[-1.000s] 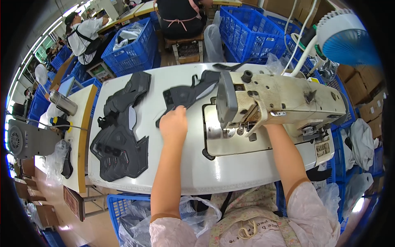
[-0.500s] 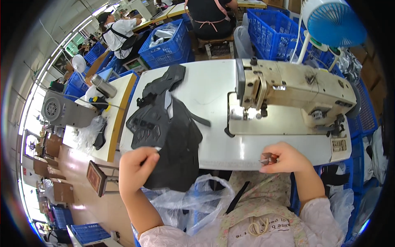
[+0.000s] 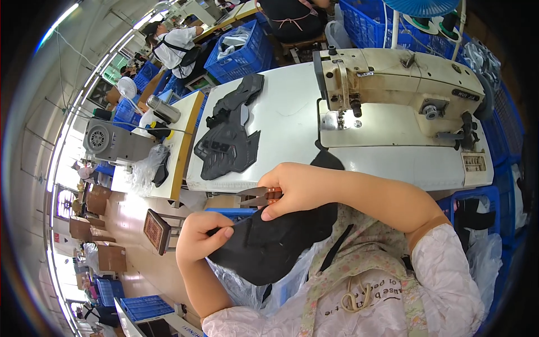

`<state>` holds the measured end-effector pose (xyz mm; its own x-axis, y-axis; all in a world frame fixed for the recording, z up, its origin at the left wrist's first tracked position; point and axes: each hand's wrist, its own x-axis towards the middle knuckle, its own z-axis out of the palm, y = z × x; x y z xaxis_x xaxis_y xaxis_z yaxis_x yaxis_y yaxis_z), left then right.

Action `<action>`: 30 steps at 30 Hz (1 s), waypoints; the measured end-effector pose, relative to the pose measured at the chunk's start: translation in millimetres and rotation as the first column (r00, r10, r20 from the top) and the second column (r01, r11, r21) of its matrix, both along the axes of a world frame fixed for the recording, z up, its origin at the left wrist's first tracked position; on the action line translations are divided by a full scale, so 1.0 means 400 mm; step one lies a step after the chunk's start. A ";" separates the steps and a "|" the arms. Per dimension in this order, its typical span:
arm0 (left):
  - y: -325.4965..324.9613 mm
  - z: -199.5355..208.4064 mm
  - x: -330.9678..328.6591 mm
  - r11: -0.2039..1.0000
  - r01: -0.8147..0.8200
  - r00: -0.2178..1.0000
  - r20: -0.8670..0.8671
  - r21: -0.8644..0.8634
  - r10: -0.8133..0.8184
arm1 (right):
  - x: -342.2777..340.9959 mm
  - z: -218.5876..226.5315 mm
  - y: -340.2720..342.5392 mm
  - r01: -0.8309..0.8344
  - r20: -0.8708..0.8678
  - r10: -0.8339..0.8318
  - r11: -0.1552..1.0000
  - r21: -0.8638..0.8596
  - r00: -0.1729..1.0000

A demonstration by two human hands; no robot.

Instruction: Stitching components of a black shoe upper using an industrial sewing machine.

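A black fabric piece (image 3: 275,250) hangs at the table's front edge, over my lap. My left hand (image 3: 203,238) pinches its left edge between thumb and fingers. Reaching across to the left, my right hand (image 3: 297,188) is closed on thread snips (image 3: 254,196) with orange-brown handles. Their blades point left, just above the fabric and near my left hand. Black moulded pieces (image 3: 227,149) lie at the left of the white sewing table (image 3: 286,112). Part of the held fabric is hidden behind my right hand and forearm.
A cream sewing machine (image 3: 404,78) stands on the table's right. A side table (image 3: 188,135) at left bears a grey machine, a flask and plastic bags. Blue crates (image 3: 233,53) stand beyond, near two seated people. A stool (image 3: 157,230) is on the left floor.
My right hand has moved left with the snips, up to the fabric. My left hand has drawn the fabric off the table toward me, leaving the moulded pieces behind. The view has shifted.
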<state>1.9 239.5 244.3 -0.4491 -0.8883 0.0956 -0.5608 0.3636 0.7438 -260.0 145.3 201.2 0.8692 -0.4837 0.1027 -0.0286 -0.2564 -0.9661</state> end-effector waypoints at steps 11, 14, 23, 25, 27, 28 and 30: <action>0.023 -0.040 -0.160 0.990 -0.096 0.988 0.111 -0.108 0.108 | -0.065 -0.048 0.105 0.218 0.015 -0.220 0.973 0.076 0.975; 0.028 -0.053 -0.191 0.974 -0.075 0.989 0.113 -0.212 0.100 | -0.086 -0.054 0.121 0.248 -0.001 -0.248 0.966 0.068 0.969; 0.034 -0.073 -0.218 0.973 -0.056 0.996 0.054 -0.223 0.070 | -0.101 -0.078 0.160 0.280 0.006 -0.281 0.959 0.044 0.960; 0.031 -0.073 -0.216 0.979 -0.057 0.996 0.056 -0.197 0.070 | -0.107 -0.085 0.159 0.274 0.019 -0.277 0.956 0.100 0.961; 0.022 -0.076 -0.215 0.984 -0.049 0.993 0.093 -0.170 0.066 | -0.111 -0.105 0.151 0.291 0.020 -0.294 0.951 0.102 0.956; 0.018 -0.075 -0.218 0.984 -0.027 0.995 0.085 -0.174 0.042 | -0.112 -0.106 0.150 0.292 0.019 -0.296 0.951 0.105 0.955; 0.018 -0.064 -0.226 0.985 0.008 0.995 0.096 -0.171 0.009 | -0.112 -0.107 0.152 0.301 0.057 -0.311 0.943 0.138 0.949</action>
<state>-88.5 246.5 218.6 -0.4632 -0.8626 0.2032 -0.6266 0.4809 0.6133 -304.8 206.0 158.6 0.6687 -0.7387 0.0848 -0.0106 -0.1235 -0.9923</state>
